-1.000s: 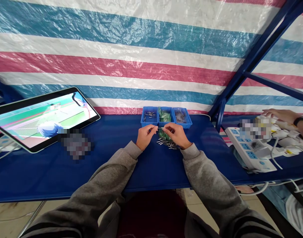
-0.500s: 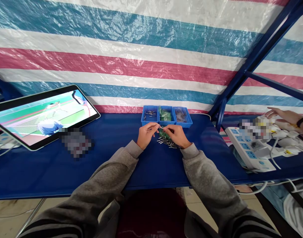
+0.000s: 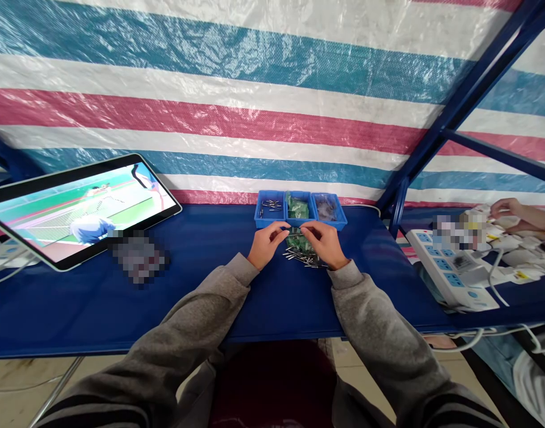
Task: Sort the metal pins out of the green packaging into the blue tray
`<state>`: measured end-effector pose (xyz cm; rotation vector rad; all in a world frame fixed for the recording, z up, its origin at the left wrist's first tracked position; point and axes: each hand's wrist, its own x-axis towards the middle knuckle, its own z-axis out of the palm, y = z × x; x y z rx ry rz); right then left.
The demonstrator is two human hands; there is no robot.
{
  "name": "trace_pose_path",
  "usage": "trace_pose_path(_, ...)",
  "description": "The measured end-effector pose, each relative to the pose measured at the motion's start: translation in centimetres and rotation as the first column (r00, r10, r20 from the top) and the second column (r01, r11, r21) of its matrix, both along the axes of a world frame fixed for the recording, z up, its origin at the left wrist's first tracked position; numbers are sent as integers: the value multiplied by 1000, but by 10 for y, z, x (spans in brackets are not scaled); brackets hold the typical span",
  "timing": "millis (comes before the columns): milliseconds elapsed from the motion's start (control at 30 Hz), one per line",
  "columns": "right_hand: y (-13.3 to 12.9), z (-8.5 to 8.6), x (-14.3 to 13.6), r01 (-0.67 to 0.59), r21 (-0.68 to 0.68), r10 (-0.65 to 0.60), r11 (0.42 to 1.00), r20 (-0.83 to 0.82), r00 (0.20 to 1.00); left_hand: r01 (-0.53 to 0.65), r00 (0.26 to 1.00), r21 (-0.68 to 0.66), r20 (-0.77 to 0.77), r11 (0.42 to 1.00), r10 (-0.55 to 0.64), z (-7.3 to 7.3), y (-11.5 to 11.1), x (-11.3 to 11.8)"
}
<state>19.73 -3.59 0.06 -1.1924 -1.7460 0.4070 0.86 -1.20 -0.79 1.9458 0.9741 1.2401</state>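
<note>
Thumb and fingers of my left hand (image 3: pixel 266 242) are pinched together in front of the left blue bin (image 3: pixel 257 221); whatever they grip is too small to make out. Just right of it, my right hand (image 3: pixel 326 242) is also pinched, above a green packet (image 3: pixel 298 240), and its grip is likewise unclear. Several thin metal pins (image 3: pixel 299 256) lie loose on the blue table below the hands. Behind stand three joined blue bins: metal pins (image 3: pixel 271 205) in the left, green packets (image 3: pixel 298 207) in the middle, clear plastic pieces (image 3: pixel 326 209) in the right.
A tablet (image 3: pixel 116 208) stands at the left, with a blurred item (image 3: pixel 140 258) before it. On the right are a white power strip (image 3: pixel 451 270), white plugs and cables, and another person's hands (image 3: pixel 509 209). A blue metal frame (image 3: pixel 460 95) rises there.
My two hands have drawn slightly apart, with the fingertips farther from each other. At the right, the other person's hand has closed its spread fingers and moved a little right.
</note>
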Motion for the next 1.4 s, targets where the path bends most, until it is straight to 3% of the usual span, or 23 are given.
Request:
trace_pose_path(200,1,-7,-9,-134,-12,135,991,11,991,-31,994,-53,99,998,37,0,-3,2)
trace_pose_path(500,2,-7,-11,-125,-11,125,992,44,991,-16,991,-76,128,997,25,0,2,3)
trace_pose_path(700,17,8,-10,-124,6,123,992,77,989,-4,984,-79,175,997,18,5,17,10)
trace_pose_path(867,28,16,-11,-115,-51,114,992,-9,993,72,926,-189,378,979,5,2,27,10)
trace_pose_path(1067,16,4,-16,-95,-103,82,990,-123,989,200,877,-290,480,936,-39,-9,25,11)
trace_pose_path(1267,12,0,-15,8,-4,-7,1000,37,999,180,915,-261,399,948,-64,-9,21,6)
trace_pose_path(1400,14,-3,-8,106,51,-110,993,72,991,151,977,-154,172,976,-124,-3,18,-1)
